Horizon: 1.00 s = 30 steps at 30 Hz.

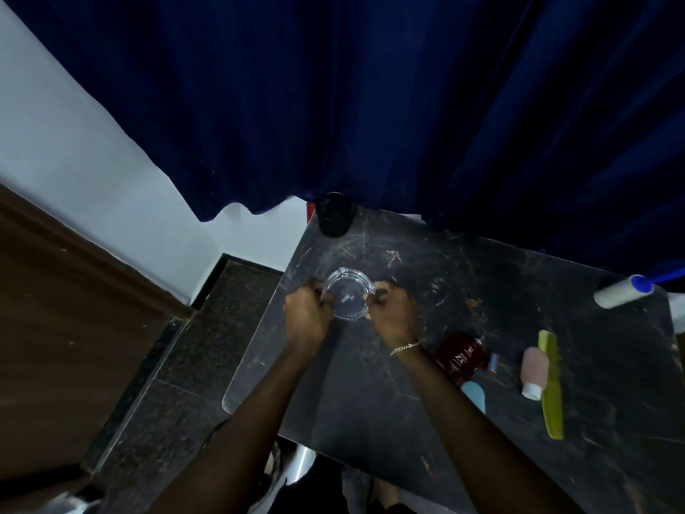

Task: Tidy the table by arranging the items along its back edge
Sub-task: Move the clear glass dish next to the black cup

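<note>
Items on the dark marble table (pixel 482 421) were scattered when you stood over it, a blue curtain (pixel 370 105) hanging along its back edge. Toward the right lay a white roll (pixel 622 293), a green comb (pixel 551 387), a dark red jar (pixel 460 356) and a pink bottle (pixel 533 370). A black cup (pixel 333 215) stood at the back left corner. Your left hand (pixel 307 315) and right hand (pixel 393 315) gripped a clear glass ashtray (pixel 346 294) from both sides, near the left rear.
</note>
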Tool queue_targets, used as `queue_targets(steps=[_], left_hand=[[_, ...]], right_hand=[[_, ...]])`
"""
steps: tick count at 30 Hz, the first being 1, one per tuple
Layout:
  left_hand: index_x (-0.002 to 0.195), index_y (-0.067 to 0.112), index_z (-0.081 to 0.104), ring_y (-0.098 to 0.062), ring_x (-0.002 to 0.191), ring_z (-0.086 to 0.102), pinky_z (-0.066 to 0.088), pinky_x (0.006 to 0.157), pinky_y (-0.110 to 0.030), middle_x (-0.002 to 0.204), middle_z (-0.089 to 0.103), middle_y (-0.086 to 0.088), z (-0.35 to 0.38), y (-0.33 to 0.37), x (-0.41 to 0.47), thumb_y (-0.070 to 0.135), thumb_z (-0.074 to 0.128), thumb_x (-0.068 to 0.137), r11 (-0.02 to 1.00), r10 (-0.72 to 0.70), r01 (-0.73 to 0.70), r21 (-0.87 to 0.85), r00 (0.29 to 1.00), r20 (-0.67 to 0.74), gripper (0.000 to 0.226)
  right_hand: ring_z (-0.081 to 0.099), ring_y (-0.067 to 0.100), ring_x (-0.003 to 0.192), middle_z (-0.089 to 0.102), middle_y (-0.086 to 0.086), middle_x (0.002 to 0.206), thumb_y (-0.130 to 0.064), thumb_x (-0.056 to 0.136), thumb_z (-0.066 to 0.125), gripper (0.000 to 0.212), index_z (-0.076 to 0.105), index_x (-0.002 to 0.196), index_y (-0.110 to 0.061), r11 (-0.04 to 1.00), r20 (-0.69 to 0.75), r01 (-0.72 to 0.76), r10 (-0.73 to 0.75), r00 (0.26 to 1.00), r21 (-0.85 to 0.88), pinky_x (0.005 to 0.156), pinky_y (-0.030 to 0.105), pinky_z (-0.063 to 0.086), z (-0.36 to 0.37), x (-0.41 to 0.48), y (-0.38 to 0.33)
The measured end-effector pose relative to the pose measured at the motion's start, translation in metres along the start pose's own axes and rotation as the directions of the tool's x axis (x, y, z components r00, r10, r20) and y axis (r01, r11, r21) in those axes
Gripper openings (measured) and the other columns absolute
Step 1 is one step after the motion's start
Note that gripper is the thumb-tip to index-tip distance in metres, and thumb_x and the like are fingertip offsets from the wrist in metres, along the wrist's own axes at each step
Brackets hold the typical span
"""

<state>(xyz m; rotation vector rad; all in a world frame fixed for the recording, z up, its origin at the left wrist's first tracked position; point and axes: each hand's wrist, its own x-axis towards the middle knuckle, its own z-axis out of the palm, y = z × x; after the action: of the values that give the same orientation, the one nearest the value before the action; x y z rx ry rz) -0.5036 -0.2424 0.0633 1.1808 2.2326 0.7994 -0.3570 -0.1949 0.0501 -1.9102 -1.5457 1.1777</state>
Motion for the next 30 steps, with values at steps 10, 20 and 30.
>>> queue_targets(steps=[10,20,30], left_hand=[[0.093,0.006,0.077,-0.034,0.086,0.074,0.048,0.068,-0.026,0.090,0.078,-0.017,0.002,-0.034,0.081,0.010,0.068,0.089,0.998,-0.055,0.056,-0.021,0.997,0.059,0.011],[0.103,0.001,0.076,-0.044,0.098,0.071,0.058,0.087,-0.049,0.100,0.075,-0.025,0.027,-0.063,0.154,0.006,0.070,0.084,0.988,-0.152,0.157,-0.018,0.977,0.152,0.021],[0.110,0.001,0.075,-0.040,0.100,0.071,0.055,0.089,-0.044,0.105,0.076,-0.022,0.043,-0.082,0.176,0.010,0.074,0.085,0.992,-0.118,0.106,0.070,0.973,0.197,0.027]], right_hand=[[0.072,0.030,0.101,0.076,0.012,0.106,-0.017,0.087,0.062,0.026,0.073,0.111,-0.013,0.990,-0.029,0.019,-0.023,0.999,-0.141,0.086,0.030,0.055,0.056,0.067,-0.031],[0.072,0.034,0.095,0.075,0.016,0.100,-0.010,0.086,0.062,0.016,0.073,0.097,-0.008,0.979,-0.001,0.014,-0.014,1.000,-0.206,0.082,0.040,0.058,0.108,0.132,-0.040],[0.072,0.033,0.088,0.075,0.017,0.094,-0.006,0.083,0.062,0.014,0.074,0.091,-0.005,0.972,0.048,0.028,-0.017,0.999,-0.234,0.076,0.038,0.057,0.124,0.156,-0.033]])
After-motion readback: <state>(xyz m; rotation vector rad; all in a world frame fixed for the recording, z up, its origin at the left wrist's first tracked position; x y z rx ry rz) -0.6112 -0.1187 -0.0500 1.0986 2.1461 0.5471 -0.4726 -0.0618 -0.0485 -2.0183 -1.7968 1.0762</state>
